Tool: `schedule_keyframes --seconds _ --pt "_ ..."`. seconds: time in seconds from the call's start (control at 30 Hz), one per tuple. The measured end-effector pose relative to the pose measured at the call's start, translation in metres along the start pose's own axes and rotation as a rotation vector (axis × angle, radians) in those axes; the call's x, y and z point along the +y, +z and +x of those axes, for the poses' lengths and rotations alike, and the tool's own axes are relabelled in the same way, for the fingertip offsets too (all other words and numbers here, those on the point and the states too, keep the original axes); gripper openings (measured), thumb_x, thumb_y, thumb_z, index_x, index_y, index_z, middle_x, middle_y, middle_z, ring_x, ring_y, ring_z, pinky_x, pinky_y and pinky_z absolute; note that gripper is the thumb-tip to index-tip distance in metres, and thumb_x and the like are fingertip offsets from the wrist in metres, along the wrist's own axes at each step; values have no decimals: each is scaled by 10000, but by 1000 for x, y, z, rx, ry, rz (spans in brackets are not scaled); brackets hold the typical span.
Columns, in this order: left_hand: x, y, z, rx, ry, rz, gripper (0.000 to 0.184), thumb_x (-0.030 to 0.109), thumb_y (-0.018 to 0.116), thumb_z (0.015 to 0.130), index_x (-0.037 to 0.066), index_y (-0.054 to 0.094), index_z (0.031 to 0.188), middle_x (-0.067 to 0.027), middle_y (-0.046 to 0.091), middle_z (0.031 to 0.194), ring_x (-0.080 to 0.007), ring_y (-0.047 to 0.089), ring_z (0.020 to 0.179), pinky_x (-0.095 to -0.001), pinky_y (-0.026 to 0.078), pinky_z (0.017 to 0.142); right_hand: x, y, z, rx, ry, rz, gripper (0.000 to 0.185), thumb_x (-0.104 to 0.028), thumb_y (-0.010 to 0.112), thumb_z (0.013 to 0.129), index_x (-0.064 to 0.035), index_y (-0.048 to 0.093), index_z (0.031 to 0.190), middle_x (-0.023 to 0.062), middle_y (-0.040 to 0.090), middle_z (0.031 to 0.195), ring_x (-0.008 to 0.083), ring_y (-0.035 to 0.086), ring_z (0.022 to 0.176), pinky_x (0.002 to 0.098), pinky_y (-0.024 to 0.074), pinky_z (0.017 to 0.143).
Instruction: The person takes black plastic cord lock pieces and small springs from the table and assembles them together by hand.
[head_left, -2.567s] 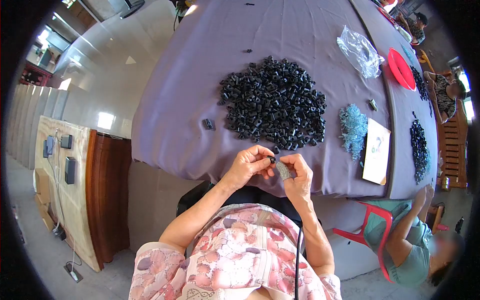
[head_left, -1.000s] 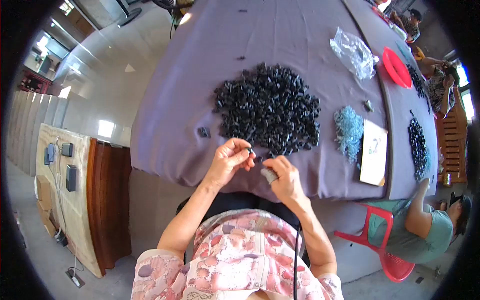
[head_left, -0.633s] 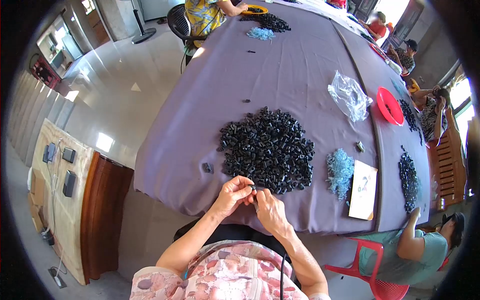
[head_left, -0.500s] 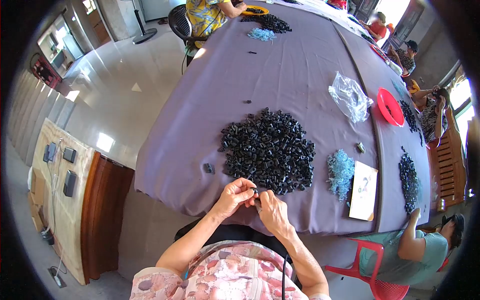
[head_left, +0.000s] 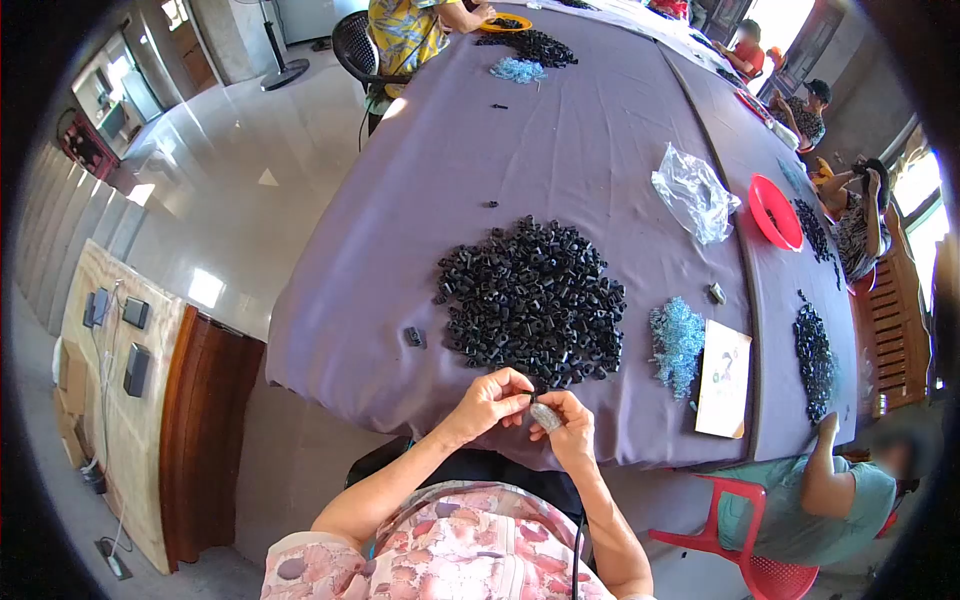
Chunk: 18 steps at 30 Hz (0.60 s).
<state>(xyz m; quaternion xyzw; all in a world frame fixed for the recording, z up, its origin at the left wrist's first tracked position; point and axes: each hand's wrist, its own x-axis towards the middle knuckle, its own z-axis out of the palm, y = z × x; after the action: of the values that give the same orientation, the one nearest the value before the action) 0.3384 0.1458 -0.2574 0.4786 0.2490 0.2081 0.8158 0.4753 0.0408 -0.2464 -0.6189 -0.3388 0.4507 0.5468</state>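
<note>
At the near edge, a person in a pink floral blouse has both hands raised close together before the table's mauve-grey cloth. The left hand pinches a small black plastic part between thumb and fingertips, just beyond the cloth's near edge. The right hand is curled up close to that part, with a silvery-grey covering on one digit; whether it grips the part too, I cannot tell.

To the near right, a person in a teal shirt sits by a red plastic chair, one hand near an elongated heap of black parts.

Just beyond the two hands spreads a large pile of black plastic parts, with one dark piece apart on its left. To the pile's right lie a heap of translucent blue pieces and, close beside it, a printed sheet.

Farther off, a clear plastic bag lies crumpled on the right, near a red basin. At the far left, a person in a yellow patterned shirt reaches to a yellow tray.
</note>
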Motion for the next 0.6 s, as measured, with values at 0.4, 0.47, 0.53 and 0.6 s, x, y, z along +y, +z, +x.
schedule_keyframes --seconds 0.4,0.47,0.53,0.6 --pt "-6 3 3 -44 -55 42 88 109 584 895 68 567 971 0 601 814 -56 541 611 -202 433 517 8 -5 -4 31 14 116 71 45 567 852 17 572 917 78 620 740 123 611 617 261 541 549" --pt "-5 4 2 -47 -54 51 84 114 581 898 71 569 970 1 602 813 -53 535 604 -196 425 510 7 -6 -4 23 11 118 75 47 567 851 15 573 918 80 621 739 120 609 610 258 539 545" --pt "-6 4 2 -57 -56 39 82 120 579 901 75 571 969 6 602 795 -49 529 596 -191 414 503 6 -7 -4 19 9 127 78 53 567 848 13 576 914 81 622 742 119 609 607 255 537 540" --pt "-5 4 2 -60 -62 33 79 125 577 904 78 573 968 11 600 775 -46 523 591 -188 406 497 4 -7 -4 20 8 142 82 62 566 844 11 581 905 81 624 747 119 611 605 250 534 534"
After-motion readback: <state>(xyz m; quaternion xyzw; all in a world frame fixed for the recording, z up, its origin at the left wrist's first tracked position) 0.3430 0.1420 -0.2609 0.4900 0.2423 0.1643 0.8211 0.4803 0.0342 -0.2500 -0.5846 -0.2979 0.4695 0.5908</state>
